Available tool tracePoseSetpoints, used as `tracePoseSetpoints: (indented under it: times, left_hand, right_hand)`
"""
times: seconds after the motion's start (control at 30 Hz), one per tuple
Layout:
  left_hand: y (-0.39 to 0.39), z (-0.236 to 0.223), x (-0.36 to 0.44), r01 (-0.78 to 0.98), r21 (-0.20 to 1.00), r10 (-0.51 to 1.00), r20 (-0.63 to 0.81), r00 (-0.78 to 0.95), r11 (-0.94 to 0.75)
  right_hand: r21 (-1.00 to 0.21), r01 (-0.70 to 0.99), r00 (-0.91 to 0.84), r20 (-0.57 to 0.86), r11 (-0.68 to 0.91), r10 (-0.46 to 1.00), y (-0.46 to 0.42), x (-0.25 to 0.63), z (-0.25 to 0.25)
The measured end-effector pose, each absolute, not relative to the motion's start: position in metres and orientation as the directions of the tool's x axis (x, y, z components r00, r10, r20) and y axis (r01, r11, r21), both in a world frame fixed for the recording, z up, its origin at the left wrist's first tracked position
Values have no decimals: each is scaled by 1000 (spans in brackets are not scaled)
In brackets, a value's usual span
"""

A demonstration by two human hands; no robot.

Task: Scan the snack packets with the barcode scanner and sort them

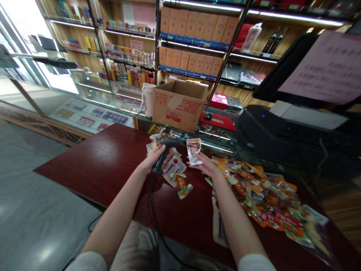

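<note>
My left hand is closed round the handle of a black barcode scanner, its head pointing right and its cable running down over the table edge. Pinched in my right hand is a small orange and white snack packet, raised above the table. Under and beside the scanner lie a pale flat pouch, a small packet with brown food and a few more packets, partly hidden. A big pile of snack packets spreads on the right, partly behind my right forearm.
The dark red table meets a glass counter holding an open cardboard box, a white cup and a mouse on a red mat. At right stands a black monitor bearing a pink paper. Stocked shelves line the back.
</note>
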State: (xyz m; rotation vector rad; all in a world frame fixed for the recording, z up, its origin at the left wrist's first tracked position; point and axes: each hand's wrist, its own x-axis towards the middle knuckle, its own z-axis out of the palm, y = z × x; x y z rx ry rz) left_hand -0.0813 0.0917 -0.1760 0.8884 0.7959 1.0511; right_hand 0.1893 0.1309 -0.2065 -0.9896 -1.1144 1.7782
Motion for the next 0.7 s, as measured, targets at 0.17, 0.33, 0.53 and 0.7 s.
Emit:
tracePoseSetpoints:
  times: [0.17,0.33,0.53,0.7]
  left_hand:
    - [89,-172,-79,-390,891,947,-116,299,232]
    - [90,-172,-79,-414,879,951,-120,285,235]
    - [86,-174,-76,-289,926,934,-146,325,245]
    - [85,-178,-73,-217,944,906,-148,396,249]
  right_hand:
    - [-999,6,-242,-42,-42,969,138,185,-212]
    - [-601,742,-50,392,297,919,139,181,-207]
    - [-253,937,-92,485,241,870,126,175,-196]
    - [-204,939,-153,468,275,870,124,173,-194]
